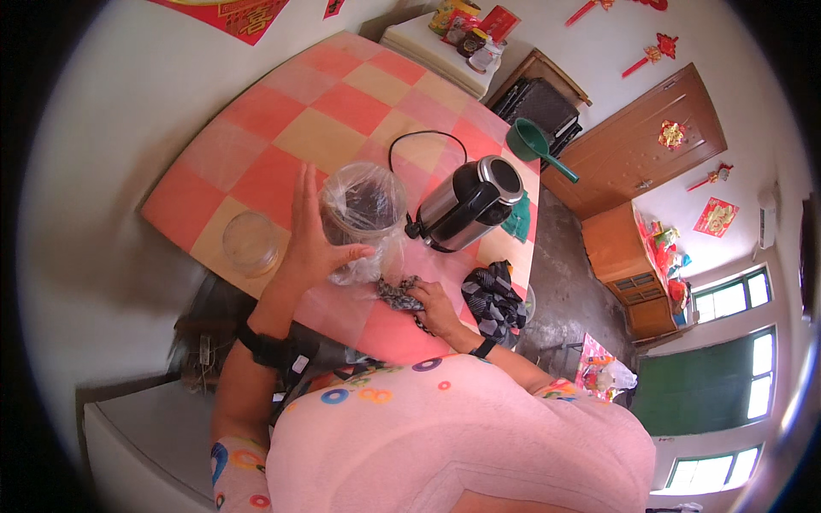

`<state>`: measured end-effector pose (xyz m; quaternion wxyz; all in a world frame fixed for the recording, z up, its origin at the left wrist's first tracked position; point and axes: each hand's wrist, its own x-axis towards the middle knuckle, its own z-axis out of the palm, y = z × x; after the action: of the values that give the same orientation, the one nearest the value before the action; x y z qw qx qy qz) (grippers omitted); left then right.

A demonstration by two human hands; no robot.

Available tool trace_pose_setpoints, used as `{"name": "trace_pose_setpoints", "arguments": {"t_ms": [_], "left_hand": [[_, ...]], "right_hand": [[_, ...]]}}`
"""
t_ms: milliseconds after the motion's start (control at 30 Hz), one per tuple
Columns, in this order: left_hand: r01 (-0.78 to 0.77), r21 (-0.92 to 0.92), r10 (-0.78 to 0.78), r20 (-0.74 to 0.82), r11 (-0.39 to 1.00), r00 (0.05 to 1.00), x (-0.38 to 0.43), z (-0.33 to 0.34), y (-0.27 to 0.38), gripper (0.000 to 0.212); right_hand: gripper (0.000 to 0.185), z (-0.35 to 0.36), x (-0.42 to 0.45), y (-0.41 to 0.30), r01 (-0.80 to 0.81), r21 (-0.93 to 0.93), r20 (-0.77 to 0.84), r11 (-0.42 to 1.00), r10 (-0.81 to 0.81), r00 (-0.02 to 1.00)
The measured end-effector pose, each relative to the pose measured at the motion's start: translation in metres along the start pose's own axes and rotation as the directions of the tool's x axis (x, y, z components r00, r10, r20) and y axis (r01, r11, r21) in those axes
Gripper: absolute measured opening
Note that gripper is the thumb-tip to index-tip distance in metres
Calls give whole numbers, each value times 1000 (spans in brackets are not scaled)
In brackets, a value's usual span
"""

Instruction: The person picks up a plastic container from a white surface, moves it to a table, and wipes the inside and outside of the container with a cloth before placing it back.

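Observation:
My left hand [314, 240] is beside a clear plastic jar [365, 195] with a thin plastic bag [356, 263] over and around it. Its fingers point straight along the jar's left side, with the thumb spread across the near side. Whether the palm presses on the jar is not clear. On the near part of the table, my right hand [436, 308] grips a crumpled black-and-white patterned cloth [399, 294], just below the bag. A round clear plastic lid [250, 242] lies left of my left wrist.
The checked table [327, 138] also bears a steel-and-black electric kettle [465, 208] with its cord, a green cloth [517, 219] and a dark patterned cloth [494, 301]. A green ladle [529, 141] rests at the right edge. Packets and jars stand on a white cabinet [420, 48] beyond.

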<state>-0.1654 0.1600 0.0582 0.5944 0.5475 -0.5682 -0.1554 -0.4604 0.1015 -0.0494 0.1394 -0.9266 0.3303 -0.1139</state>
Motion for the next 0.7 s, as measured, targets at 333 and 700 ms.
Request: {"name": "trace_pose_setpoints", "arguments": {"t_ms": [333,700], "left_hand": [[113,59,-120,115,992,986,22,6,-10,116],[87,199,-106,84,976,991,20,5,-9,112]], "right_hand": [[35,-141,163,-77,348,81,-420,934,-285,861],[30,-169,166,-99,212,171,163,962,-240,957]]}}
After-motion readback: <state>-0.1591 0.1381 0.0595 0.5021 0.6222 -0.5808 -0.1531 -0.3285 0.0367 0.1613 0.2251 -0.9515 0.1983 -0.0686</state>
